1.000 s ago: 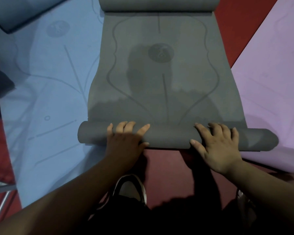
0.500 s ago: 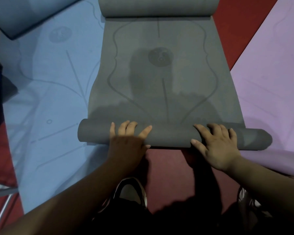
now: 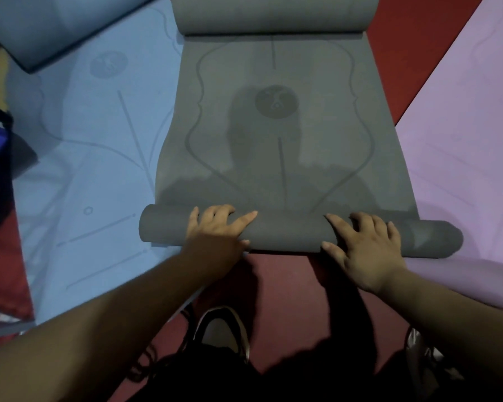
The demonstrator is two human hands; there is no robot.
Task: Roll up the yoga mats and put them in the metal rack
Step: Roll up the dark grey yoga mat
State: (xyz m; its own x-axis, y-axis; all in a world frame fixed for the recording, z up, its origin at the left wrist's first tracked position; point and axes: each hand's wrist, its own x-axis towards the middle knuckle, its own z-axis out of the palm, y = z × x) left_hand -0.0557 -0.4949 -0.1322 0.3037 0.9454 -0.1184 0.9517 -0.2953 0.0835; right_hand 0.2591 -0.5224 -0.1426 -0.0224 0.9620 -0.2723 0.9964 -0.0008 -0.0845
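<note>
Grey yoga mat (image 3: 273, 158) lies flat on the red floor (image 3: 282, 277), with its near end wound into a tight roll (image 3: 288, 233) and its far end curled up (image 3: 273, 13). Left hand (image 3: 215, 236) and right hand (image 3: 363, 248) press on top of the roll, fingers spread and nothing clamped. Roll's left end overhangs the blue mat (image 3: 99, 169); its right end overlaps the lilac mat (image 3: 462, 155). Flat grey mat runs ahead of the roll. A shoe (image 3: 221, 326) sits just behind it.
</note>
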